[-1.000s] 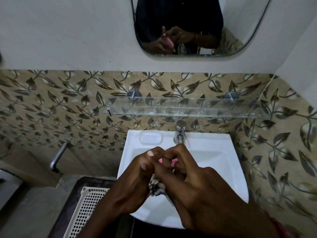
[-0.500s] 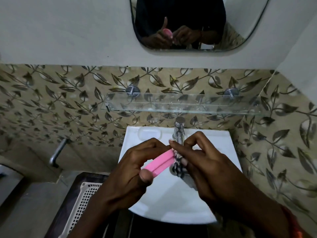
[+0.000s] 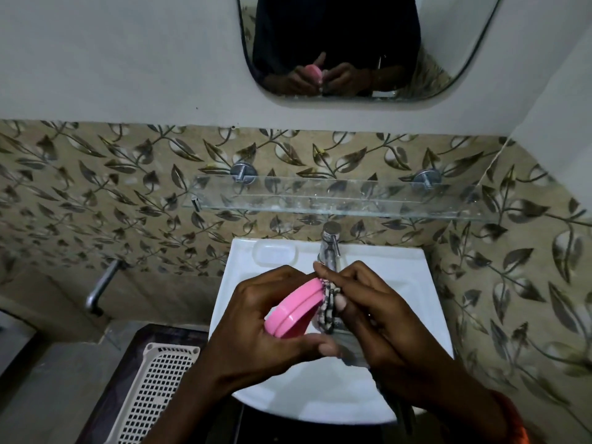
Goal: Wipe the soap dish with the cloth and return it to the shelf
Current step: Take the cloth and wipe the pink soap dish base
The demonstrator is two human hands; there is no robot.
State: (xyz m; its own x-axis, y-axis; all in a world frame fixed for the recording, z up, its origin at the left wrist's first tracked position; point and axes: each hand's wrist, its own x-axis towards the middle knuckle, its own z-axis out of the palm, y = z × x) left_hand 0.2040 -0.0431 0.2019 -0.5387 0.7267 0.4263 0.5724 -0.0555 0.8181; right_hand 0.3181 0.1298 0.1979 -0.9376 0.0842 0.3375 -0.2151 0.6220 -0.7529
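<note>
My left hand (image 3: pixel 266 328) grips a pink oval soap dish (image 3: pixel 294 309), tilted on edge over the white washbasin (image 3: pixel 400 277). Pressed against the dish's right end is a dark patterned cloth (image 3: pixel 328 307), pinched in my right hand (image 3: pixel 371 315). Part of the cloth hangs down behind my fingers. A glass shelf (image 3: pixel 336 197) on two metal brackets is fixed to the tiled wall above the basin, with nothing standing on it.
A chrome tap (image 3: pixel 330 241) stands at the basin's back edge, just beyond my hands. A white perforated basket (image 3: pixel 153 389) sits lower left, a metal wall pipe (image 3: pixel 101 286) left of the basin. The mirror (image 3: pixel 352 43) above reflects the hands and dish.
The hands rose from low in the basin and parted. The pink dish, hidden a second ago, now shows broadside in my left hand, and the cloth has moved to its right end.
</note>
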